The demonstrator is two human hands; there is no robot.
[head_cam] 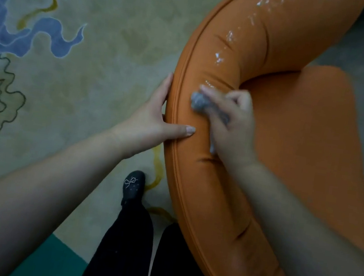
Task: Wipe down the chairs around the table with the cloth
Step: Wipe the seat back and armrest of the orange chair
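Right hand (230,121) grips cloth (199,101) on chair (295,131) back; left hand (155,119) clasps rim at 9 o'clock. Risk: bunched cloth skips wet streaks at 12.

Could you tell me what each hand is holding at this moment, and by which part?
The right hand grips the bunched grey cloth around its middle, pressing it to the orange chair backrest. The left hand holds the backrest's outer rim.

A pale patterned rug (70,88) with blue and ochre swirls covers the floor.
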